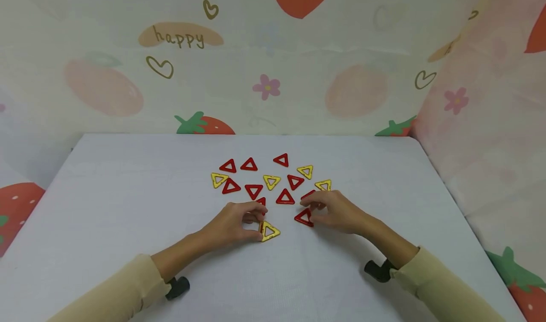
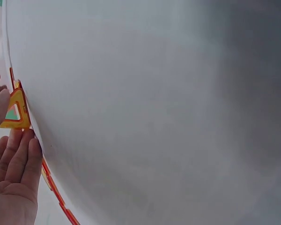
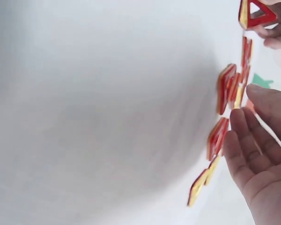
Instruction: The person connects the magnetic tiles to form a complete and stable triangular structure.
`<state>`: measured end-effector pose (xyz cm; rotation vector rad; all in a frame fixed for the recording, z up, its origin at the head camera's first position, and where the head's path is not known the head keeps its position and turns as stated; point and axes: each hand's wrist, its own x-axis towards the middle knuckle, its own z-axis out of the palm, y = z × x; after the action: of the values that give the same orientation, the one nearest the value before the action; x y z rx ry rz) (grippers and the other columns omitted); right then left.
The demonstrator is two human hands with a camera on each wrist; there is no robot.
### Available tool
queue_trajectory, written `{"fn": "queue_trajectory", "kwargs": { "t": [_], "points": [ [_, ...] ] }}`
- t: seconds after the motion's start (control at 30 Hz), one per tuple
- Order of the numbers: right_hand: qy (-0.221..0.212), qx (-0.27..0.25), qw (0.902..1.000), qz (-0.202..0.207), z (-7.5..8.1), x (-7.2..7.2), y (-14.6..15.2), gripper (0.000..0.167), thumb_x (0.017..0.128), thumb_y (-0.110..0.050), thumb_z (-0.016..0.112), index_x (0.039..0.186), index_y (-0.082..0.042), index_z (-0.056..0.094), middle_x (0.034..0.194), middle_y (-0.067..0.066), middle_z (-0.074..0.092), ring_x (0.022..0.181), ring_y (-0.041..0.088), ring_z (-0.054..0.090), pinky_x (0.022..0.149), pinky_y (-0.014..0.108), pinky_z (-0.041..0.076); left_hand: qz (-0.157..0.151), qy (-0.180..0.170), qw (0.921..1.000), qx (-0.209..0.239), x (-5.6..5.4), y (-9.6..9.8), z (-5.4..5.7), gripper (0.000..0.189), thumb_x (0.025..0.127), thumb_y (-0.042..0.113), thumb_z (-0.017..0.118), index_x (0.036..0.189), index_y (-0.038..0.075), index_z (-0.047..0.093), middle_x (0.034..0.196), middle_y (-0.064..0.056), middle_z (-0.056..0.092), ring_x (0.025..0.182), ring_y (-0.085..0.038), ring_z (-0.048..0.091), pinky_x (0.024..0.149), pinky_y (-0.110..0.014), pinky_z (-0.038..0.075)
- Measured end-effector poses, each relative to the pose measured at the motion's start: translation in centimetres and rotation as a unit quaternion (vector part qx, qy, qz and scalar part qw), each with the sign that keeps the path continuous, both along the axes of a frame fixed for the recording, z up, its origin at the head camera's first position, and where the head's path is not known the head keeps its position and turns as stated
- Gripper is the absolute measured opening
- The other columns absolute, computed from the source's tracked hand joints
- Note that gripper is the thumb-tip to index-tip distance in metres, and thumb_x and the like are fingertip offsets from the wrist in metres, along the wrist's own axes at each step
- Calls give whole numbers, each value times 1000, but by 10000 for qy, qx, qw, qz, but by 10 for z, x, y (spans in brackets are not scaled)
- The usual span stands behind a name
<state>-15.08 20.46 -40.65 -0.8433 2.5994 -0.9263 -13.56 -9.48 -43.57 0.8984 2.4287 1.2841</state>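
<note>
My left hand pinches a yellow triangle tile between thumb and fingers, raised on the white table near the front of the scattered tiles. A red triangle tile sits against it, showing in the right wrist view with a yellow edge beside it. To the right, my right hand reaches low with fingertips right at a red triangle tile. In the right wrist view its thumb and fingers stand apart, loosely bent, with no tile between them. Another red tile lies partly hidden behind that hand.
Several red triangle tiles and yellow triangle tiles lie flat beyond the hands. One red tile is partly covered by the left hand's fingers. The white table ends at a patterned cloth backdrop.
</note>
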Motion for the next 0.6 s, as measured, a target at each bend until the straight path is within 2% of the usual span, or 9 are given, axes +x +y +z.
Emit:
{"fn": "queue_trajectory", "kwargs": {
  "t": [0.27, 0.6],
  "points": [
    [-115, 79, 9996, -228, -8, 6, 6, 40, 84, -7, 78, 122, -1, 67, 108, 3, 71, 92, 13, 65, 83, 27, 56, 27, 7, 10000, -62, 0, 1, 1, 49, 79, 13, 85, 122, 4, 64, 103, 0, 71, 98, -9, 68, 92, -29, 54],
    [-29, 104, 9993, -364, -13, 9, 2, 41, 82, -8, 81, 120, -3, 67, 103, 1, 70, 90, 13, 64, 81, 26, 56, 41, 6, 10000, -48, 0, 1, 0, 49, 78, 14, 86, 121, 5, 65, 103, 0, 71, 98, -9, 68, 92, -29, 54]
  ]
}}
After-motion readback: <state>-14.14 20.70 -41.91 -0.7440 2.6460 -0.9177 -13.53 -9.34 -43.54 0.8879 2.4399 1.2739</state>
